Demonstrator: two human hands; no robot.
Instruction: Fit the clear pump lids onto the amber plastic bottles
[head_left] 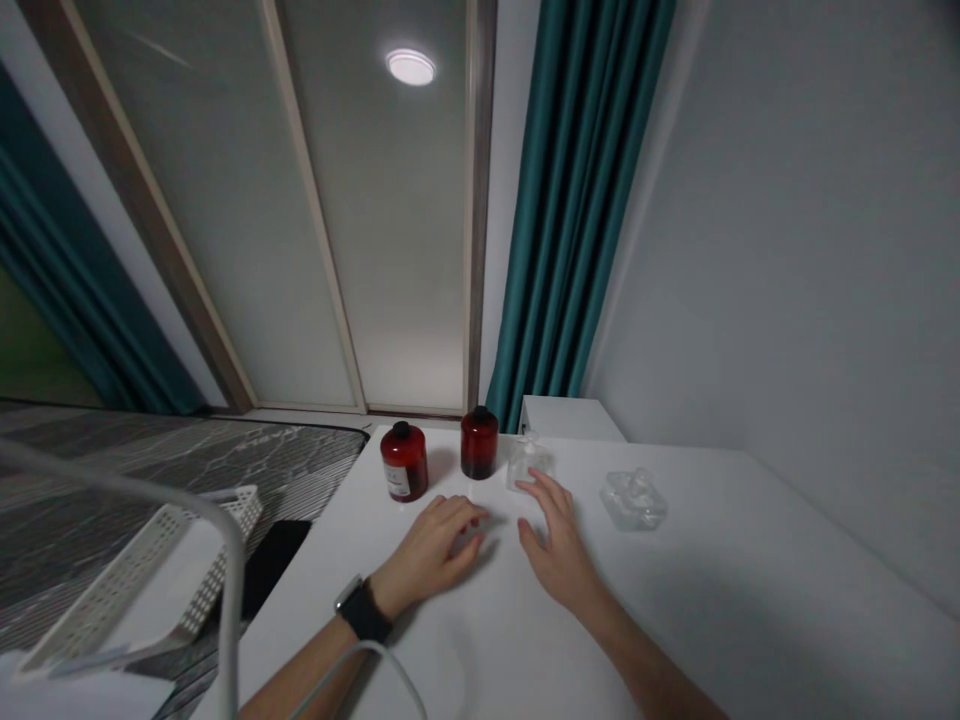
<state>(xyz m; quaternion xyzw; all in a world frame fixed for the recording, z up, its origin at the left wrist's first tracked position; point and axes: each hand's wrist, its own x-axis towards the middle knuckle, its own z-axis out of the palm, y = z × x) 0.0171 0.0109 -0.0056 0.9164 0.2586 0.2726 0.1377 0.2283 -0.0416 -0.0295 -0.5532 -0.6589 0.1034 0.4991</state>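
My left hand (439,545), with a dark watch on its wrist, hovers at or rests on the white table, fingers loosely curved and thumb apart, holding nothing. My right hand (555,540) is open, its fingertips at the front of a clear glass bottle (529,460); whether they touch it I cannot tell. Left of that bottle stands a dark red bottle (479,445) with a black cap. Farther left, another red bottle (405,465) with a black cap carries a pale label. To the right sits a clear faceted glass piece (634,498).
The white table (510,650) spans the front. A perforated white basket (97,600) and a black flat object (276,555) lie at the left. A pale curved tube (234,600) crosses the lower left; a thin cable (375,645) passes by my left forearm. Behind hangs a teal curtain (581,200).
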